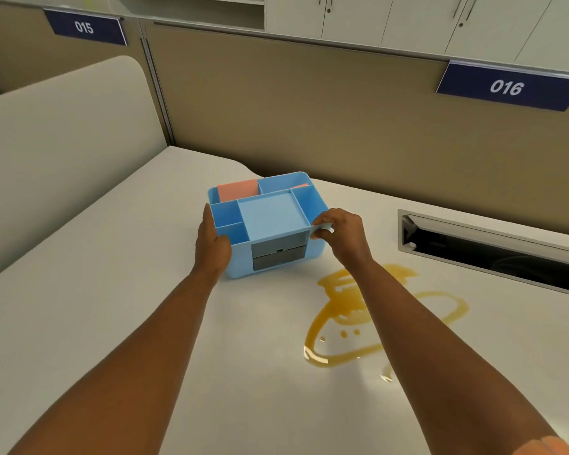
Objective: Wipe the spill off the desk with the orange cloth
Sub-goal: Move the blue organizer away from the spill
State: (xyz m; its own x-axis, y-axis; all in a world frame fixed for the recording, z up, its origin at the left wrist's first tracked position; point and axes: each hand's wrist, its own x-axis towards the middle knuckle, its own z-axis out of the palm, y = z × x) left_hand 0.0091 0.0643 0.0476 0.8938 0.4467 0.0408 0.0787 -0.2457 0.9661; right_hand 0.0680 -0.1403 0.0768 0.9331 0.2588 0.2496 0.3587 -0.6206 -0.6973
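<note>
Holding the blue box (270, 224) with both hands, the person has not started wiping yet. From the head camera, the left hand (211, 241) is pressed flat on the left side of the box, fingers out straight and thumb on the near wall, so it grips the box. The right hand (339, 231) pinches the near right corner of the box, with its fingers curled shut on the edge.

The orange cloth (237, 189) is folded in the far left slot of the box, not touched by either hand. A bit more orange peeks out of the far right slot, but I cannot tell what that is. The spill (342, 320) is a yellow-brown puddle on the white desk (112, 307), near and to the right of the box, partly under the right arm.

I think this step is getting to the cloth. Next, one hand needs to let go, reach to the far left slot and pull the cloth out, then bring it near and right to the puddle.

Counting: one box, one cloth I am sure of, one spill with a few small drops inside it, two grey drawers (278, 252) in the front of the box, two hands, and two blue number signs, 015 (84, 27) and 016 (506, 87)
</note>
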